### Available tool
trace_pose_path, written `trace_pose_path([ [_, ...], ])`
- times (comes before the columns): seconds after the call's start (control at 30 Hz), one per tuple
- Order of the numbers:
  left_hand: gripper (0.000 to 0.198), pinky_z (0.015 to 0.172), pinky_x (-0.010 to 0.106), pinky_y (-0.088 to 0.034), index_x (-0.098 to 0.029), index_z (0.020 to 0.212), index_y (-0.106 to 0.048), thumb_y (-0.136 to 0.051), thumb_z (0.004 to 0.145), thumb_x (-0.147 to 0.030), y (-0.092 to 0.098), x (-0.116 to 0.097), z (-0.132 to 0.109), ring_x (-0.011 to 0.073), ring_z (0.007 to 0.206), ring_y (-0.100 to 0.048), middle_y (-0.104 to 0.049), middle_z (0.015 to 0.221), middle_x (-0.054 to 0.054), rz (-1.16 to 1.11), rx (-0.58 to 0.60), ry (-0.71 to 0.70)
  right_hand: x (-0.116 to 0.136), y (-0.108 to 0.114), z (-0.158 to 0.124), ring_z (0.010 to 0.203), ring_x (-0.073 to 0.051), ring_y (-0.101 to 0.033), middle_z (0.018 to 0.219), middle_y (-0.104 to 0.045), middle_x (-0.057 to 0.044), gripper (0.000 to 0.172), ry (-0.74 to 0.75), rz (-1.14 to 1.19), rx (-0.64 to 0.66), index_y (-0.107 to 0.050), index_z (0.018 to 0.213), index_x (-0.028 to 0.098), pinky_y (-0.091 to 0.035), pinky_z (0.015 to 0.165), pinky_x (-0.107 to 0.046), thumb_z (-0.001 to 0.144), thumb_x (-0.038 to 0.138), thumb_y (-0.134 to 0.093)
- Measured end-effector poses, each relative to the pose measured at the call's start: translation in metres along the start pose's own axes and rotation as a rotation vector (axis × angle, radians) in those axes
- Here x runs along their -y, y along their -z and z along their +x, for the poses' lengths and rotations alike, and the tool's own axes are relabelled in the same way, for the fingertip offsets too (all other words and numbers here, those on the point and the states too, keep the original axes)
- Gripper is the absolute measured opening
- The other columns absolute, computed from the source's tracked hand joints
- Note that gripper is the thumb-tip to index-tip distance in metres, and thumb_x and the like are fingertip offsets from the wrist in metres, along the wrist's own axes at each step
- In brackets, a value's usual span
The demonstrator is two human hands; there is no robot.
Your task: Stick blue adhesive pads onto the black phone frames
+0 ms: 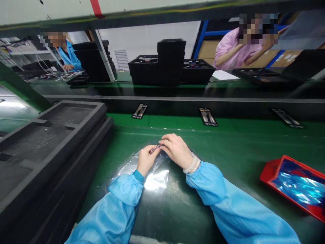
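Note:
Between the fingertips of both hands is a small, thin, dark piece with a pinkish shine (155, 148); its exact kind is too small to tell. My left hand (146, 159) pinches its near end. Bent over the far end, my right hand (176, 149) grips it with thumb and fingers and hides part of it. Beneath the hands, a clear plastic sheet (158, 178) lies on the green work surface (228, 152) and reflects a bright light. A dark edge of something shows behind my right wrist, mostly hidden.
Stacked black foam trays (58, 118) stand at the left. A red bin (273, 169) with shiny blue film sits at the right. Several phone-like frames (208, 117) lie along the back. Beyond the ledge are black trays (171, 62), a person in blue (72, 56) and one in pink (230, 51).

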State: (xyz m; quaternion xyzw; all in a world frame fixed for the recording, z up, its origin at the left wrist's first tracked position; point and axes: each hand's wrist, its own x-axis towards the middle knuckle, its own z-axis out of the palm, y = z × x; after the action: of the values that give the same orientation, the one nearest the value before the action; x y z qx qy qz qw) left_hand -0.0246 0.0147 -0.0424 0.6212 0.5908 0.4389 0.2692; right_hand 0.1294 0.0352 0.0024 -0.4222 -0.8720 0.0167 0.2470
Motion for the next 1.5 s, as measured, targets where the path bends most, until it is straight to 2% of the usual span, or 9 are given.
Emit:
trace_pose_path([
  [0.3,0.013,0.078,0.033,-0.047,-0.021,0.086,-0.067,-0.061,0.076,-0.016,0.008,-0.01,-0.001,0.0194,0.084,-0.059,-0.068,0.084,0.003,0.117,0.001,-0.095,0.002,0.003,0.003,0.084,-0.018,-0.052,0.085,-0.064,-0.003,0.017,0.053,0.015,-0.045,-0.064,0.08,0.02,-0.038,0.07,-0.031,0.089,0.026,-0.051],
  [0.47,0.049,0.1,0.046,-0.033,-0.015,0.116,-0.055,-0.068,0.069,-0.017,0.01,-0.023,-0.008,0.0288,0.117,-0.044,-0.054,0.124,0.013,0.125,-0.132,-0.13,0.001,0.005,0.003,0.082,-0.018,-0.053,0.081,-0.061,-0.005,0.021,-0.125,0.028,-0.222,-0.06,0.079,0.019,-0.041,0.072,-0.031,0.091,0.025,-0.044],
  [0.67,0.028,0.081,0.031,-0.049,-0.017,0.108,-0.062,-0.051,0.085,-0.028,0.003,-0.044,-0.029,0.0183,0.088,-0.063,-0.067,0.102,0.008,-0.19,-0.055,-0.009,0.027,0.02,-0.024,0.079,-0.019,-0.053,0.081,-0.064,-0.006,0.02,-0.099,-0.021,-0.325,-0.061,0.076,0.017,-0.041,0.069,-0.031,0.09,0.024,-0.047],
  [0.8,0.024,0.081,0.029,-0.048,-0.018,0.097,-0.069,-0.056,0.082,-0.031,0.002,-0.05,-0.036,0.017,0.084,-0.063,-0.07,0.097,0.006,-0.359,0.006,0.125,0.037,0.026,-0.045,0.085,-0.02,-0.055,0.091,-0.066,-0.007,0.019,-0.025,0.07,-0.239,-0.064,0.09,0.017,-0.043,0.075,-0.035,0.09,0.022,-0.046],
  [0.9,0.03,0.064,0.025,-0.048,-0.017,0.1,-0.069,-0.053,0.084,-0.036,0.004,-0.052,-0.035,0.0127,0.062,-0.058,-0.068,0.076,0.004,-0.385,0.048,0.145,0.03,0.03,-0.056,0.088,-0.019,-0.057,0.098,-0.065,-0.008,0.021,-0.195,0.409,-0.205,-0.063,0.101,0.02,-0.047,0.076,-0.034,0.087,0.03,-0.051],
  [1.03,0.037,0.056,0.021,-0.041,-0.017,0.1,-0.07,-0.054,0.083,-0.044,0.006,-0.054,-0.038,0.0097,0.055,-0.049,-0.06,0.064,0.001,-0.54,0.253,0.177,0.02,0.038,-0.066,0.053,-0.011,-0.052,0.073,-0.062,-0.003,0.028,-0.671,0.923,-0.084,-0.064,0.086,0.017,-0.043,0.046,-0.024,0.079,0.043,-0.058],
  [1.1,0.037,0.059,0.021,-0.041,-0.018,0.097,-0.071,-0.055,0.081,-0.047,0.004,-0.053,-0.041,0.0105,0.059,-0.048,-0.061,0.069,0.002,-0.598,0.354,0.193,0.021,0.04,-0.071,0.045,-0.007,-0.045,0.063,-0.058,0.001,0.032,-0.774,1.105,-0.003,-0.063,0.076,0.016,-0.038,0.042,-0.021,0.073,0.048,-0.063],
  [1.3,0.036,0.062,0.023,-0.041,-0.019,0.091,-0.072,-0.059,0.077,-0.05,-0.001,-0.05,-0.047,0.0111,0.063,-0.047,-0.064,0.098,0.006,-0.653,0.412,0.228,0.041,0.038,-0.085,0.045,-0.008,-0.046,0.055,-0.053,0.002,0.038,-0.856,1.242,-0.106,-0.063,0.074,0.015,-0.038,0.043,-0.02,0.069,0.052,-0.064],
  [1.5,0.032,0.059,0.023,-0.039,-0.018,0.09,-0.073,-0.063,0.076,-0.044,-0.006,-0.057,-0.054,0.0113,0.06,-0.047,-0.066,0.079,0.004,-0.647,0.347,0.306,0.058,0.035,-0.089,0.051,-0.01,-0.048,0.057,-0.054,0.0,0.03,-0.822,1.114,-0.278,-0.061,0.064,0.016,-0.042,0.047,-0.023,0.071,0.045,-0.065],
])
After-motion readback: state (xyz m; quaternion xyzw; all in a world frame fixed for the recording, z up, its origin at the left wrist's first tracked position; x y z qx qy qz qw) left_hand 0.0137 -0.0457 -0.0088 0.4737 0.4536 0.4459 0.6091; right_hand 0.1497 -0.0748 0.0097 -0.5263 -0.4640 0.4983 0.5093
